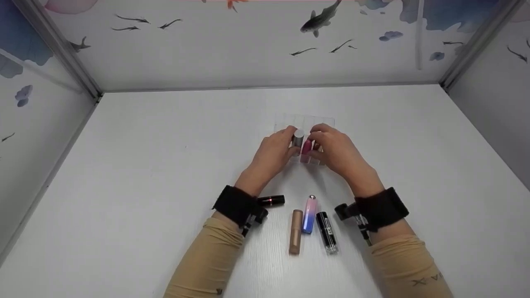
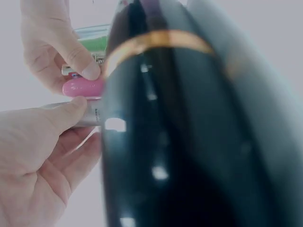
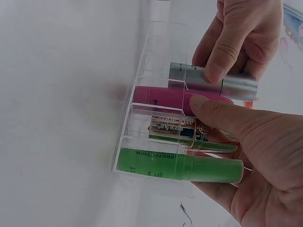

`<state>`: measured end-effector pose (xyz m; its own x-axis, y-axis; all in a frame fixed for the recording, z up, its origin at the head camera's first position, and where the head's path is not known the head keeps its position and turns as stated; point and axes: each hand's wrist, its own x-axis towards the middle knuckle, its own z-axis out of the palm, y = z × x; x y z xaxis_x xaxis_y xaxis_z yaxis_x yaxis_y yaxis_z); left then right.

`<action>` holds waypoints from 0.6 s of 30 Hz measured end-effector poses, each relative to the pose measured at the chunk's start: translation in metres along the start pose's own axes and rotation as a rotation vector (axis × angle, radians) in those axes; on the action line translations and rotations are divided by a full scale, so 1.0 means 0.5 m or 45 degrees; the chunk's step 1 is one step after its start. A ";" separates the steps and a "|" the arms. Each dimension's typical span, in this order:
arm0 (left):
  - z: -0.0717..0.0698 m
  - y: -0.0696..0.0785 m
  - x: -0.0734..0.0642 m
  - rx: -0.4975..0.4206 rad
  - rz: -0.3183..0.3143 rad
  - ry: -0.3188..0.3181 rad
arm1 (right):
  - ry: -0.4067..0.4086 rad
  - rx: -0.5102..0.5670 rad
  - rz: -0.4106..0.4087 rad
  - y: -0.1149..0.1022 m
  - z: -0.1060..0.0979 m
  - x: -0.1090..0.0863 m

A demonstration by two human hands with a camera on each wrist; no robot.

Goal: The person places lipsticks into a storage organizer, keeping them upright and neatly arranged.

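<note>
A clear plastic lipstick organizer [image 3: 163, 47] with compartments stands on the table. My left hand [image 1: 274, 151] grips a silver lipstick tube [image 3: 196, 78] between thumb and fingers, at the compartment beside the pink tube. That pink lip balm tube [image 3: 163, 98] sits in its own compartment. My right hand [image 1: 341, 151] curls around the tubes, its thumb on the pink one; its other fingers are partly hidden behind them. A gold lipstick tube [image 3: 170, 127] and a green lip balm tube [image 3: 151, 163] fill the neighbouring compartments, under and beside the right hand.
Nearer my body lie a black lipstick [image 1: 276, 200], a gold-brown tube [image 1: 295, 231], a pink-and-blue tube [image 1: 309, 215] and a black tube with a clear end [image 1: 327, 232]. Patterned panels [image 1: 248, 49] enclose the white table [image 1: 165, 165].
</note>
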<state>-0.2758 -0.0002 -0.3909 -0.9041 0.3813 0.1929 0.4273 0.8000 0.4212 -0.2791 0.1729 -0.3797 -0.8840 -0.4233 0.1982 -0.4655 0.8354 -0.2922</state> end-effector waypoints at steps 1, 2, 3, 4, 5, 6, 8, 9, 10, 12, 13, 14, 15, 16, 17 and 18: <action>-0.001 -0.001 0.000 0.001 0.005 -0.013 | -0.002 -0.001 0.003 -0.001 -0.001 -0.001; -0.002 -0.001 0.000 0.001 0.007 -0.027 | -0.004 -0.002 0.002 -0.001 -0.001 -0.001; -0.002 -0.002 0.000 0.001 0.008 -0.041 | -0.006 -0.003 0.001 -0.001 -0.002 -0.001; -0.003 -0.003 0.000 -0.006 0.008 -0.052 | -0.007 -0.004 0.002 -0.002 -0.003 -0.001; -0.003 -0.004 0.000 -0.011 0.009 -0.058 | -0.010 -0.003 0.001 -0.002 -0.003 -0.002; -0.003 -0.004 0.000 -0.014 0.013 -0.062 | -0.013 -0.001 -0.001 -0.003 -0.003 -0.002; -0.004 -0.006 0.000 -0.025 0.017 -0.067 | -0.018 0.001 -0.001 -0.004 -0.004 -0.002; -0.004 -0.008 0.001 -0.025 0.022 -0.065 | -0.021 0.004 -0.001 -0.005 -0.005 -0.003; -0.004 -0.009 0.001 -0.028 0.028 -0.063 | -0.024 0.006 -0.004 -0.006 -0.005 -0.003; -0.004 -0.012 0.001 -0.032 0.046 -0.058 | -0.028 0.004 -0.013 -0.007 -0.005 -0.004; -0.005 -0.014 0.001 -0.036 0.053 -0.056 | -0.029 0.003 -0.017 -0.007 -0.006 -0.004; -0.005 -0.015 0.002 -0.041 0.059 -0.054 | -0.029 0.001 -0.023 -0.008 -0.006 -0.004; -0.005 -0.017 0.002 -0.050 0.062 -0.054 | -0.031 0.000 -0.025 -0.008 -0.006 -0.004; -0.005 -0.018 0.002 -0.065 0.062 -0.055 | -0.031 -0.005 -0.027 -0.008 -0.006 -0.004; -0.005 -0.018 0.003 -0.073 0.062 -0.055 | -0.031 -0.010 -0.027 -0.008 -0.006 -0.004; -0.005 -0.019 0.003 -0.076 0.061 -0.054 | -0.031 -0.012 -0.025 -0.008 -0.006 -0.004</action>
<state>-0.2814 -0.0082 -0.3924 -0.8808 0.4392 0.1769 0.4681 0.7518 0.4644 -0.2755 0.1716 -0.3759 -0.8757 -0.4477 0.1810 -0.4823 0.8301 -0.2800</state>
